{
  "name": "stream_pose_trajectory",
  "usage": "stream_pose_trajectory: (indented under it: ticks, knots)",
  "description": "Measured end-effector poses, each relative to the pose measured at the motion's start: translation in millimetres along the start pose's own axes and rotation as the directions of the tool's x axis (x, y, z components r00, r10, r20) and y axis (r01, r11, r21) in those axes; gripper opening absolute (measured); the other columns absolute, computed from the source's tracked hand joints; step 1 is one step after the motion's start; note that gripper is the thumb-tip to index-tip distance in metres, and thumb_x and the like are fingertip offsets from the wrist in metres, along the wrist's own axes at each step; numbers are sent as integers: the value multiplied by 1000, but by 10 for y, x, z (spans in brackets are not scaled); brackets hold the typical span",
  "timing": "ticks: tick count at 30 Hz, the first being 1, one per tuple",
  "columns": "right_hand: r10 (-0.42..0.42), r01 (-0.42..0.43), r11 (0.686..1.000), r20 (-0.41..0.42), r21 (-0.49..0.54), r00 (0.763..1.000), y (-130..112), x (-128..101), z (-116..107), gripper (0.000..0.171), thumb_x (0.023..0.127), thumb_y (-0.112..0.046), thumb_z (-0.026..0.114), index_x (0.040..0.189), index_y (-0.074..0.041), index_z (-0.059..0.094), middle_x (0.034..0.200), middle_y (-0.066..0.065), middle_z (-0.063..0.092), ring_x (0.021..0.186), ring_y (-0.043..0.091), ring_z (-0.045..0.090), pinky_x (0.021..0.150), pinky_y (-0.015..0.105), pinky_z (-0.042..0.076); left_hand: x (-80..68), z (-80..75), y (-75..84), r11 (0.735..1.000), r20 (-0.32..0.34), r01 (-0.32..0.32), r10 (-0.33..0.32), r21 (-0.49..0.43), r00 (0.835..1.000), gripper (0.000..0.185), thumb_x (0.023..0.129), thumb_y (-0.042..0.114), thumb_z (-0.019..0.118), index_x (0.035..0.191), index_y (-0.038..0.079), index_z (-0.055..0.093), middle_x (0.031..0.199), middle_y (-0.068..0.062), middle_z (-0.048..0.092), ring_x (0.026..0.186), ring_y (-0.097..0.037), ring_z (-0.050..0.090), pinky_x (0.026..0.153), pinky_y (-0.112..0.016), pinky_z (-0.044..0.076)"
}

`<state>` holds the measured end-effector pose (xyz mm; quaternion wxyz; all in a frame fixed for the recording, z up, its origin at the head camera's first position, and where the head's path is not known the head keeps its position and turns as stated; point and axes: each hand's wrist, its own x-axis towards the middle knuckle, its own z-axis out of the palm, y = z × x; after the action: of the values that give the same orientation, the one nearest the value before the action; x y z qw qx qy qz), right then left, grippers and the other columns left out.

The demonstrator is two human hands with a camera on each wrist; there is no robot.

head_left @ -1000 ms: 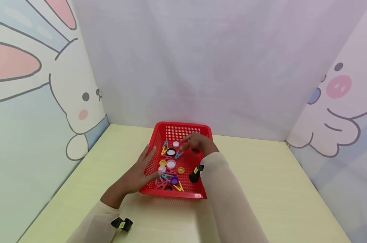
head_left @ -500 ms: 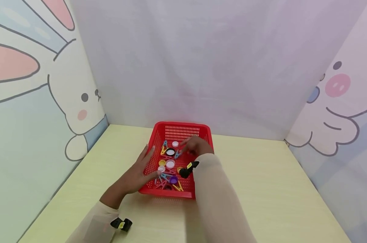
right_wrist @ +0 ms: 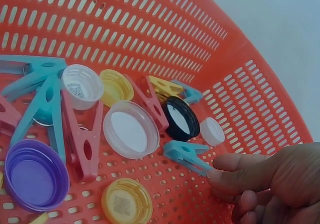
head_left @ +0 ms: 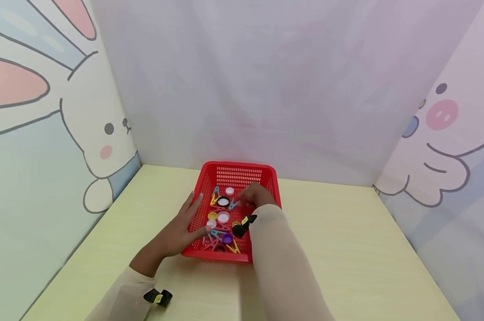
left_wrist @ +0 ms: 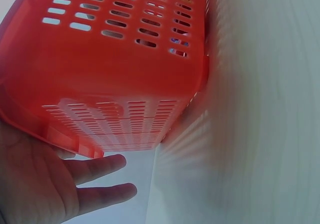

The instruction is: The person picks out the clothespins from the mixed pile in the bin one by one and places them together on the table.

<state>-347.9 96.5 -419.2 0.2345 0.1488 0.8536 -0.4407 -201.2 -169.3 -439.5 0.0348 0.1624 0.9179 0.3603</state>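
Readable text: none in any view.
Yellow cap (right_wrist: 127, 201): a small printed code square on its top, too blurred to read.
White cap (right_wrist: 82, 86): a similar code mark inside, also not readable.

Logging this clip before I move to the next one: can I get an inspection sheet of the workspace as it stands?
Surface: pale yellow-green table.
Job's things: red basket holding clothes pegs and bottle caps; blue peg lies flat near the black cap.
Clutter: white lid, purple cap, yellow cap, pink peg loose in the basket.
Grippers: left hand flat against the basket's left side; right hand inside, fingertip touching the blue peg.
Cables: nothing seen.
Surroundings: pale walls with cartoon rabbit drawings.
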Motion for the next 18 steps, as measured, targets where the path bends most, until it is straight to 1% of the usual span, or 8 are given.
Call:
stream_pose_trajectory:
  ticks: [2, 7, 11, 14, 18]
  knots:
    - [-11, 11, 1000, -5, -25, 1000, -3, 10, 11, 32, 85, -14, 93, 114, -17, 82, 126, 15, 72, 113, 35, 72, 86, 53, 70, -1, -4, 3, 1000, 2, 1, -1, 3, 1000, 113, 94, 60, 75, 178, 21, 9, 185, -18, -2, 164, -58, 23, 101, -65, 62]
    - [-20, 19, 1000, -17, -23, 1000, 9, 18, 35, 28, 84, -12, 92, 111, -15, 83, 122, 15, 72, 115, 35, 70, 89, 54, 69, -7, -12, 15, 1000, 4, 0, 0, 12, 1000, 114, 94, 61, 74, 178, 22, 8, 185, -18, -2, 164, -58, 22, 102, -66, 61]
    - [-38, 36, 999, -54, -41, 998, 42, 64, 71, 22, 83, -13, 93, 102, -15, 82, 113, 12, 73, 112, 31, 68, 88, 51, 69, -7, -15, 28, 1000, 2, 0, 0, 9, 1000, 114, 93, 59, 75, 178, 19, 10, 185, -18, -1, 163, -58, 24, 102, -66, 61]
    - [-58, 52, 996, -79, -76, 995, 64, 130, 107, 17, 83, -14, 94, 95, -16, 81, 107, 10, 73, 107, 29, 67, 85, 47, 69, -8, -14, 27, 1000, -3, -1, 1, 13, 1000, 113, 94, 58, 75, 178, 18, 11, 185, -19, 0, 163, -58, 25, 102, -66, 61]
    - [-69, 59, 993, -91, -101, 993, 77, 168, 132, 16, 83, -13, 95, 94, -15, 82, 104, 11, 74, 105, 30, 66, 85, 48, 68, -7, -8, 20, 1000, 0, 1, -1, 14, 1000, 114, 94, 59, 75, 178, 21, 9, 185, -19, 0, 163, -58, 25, 101, -65, 62]
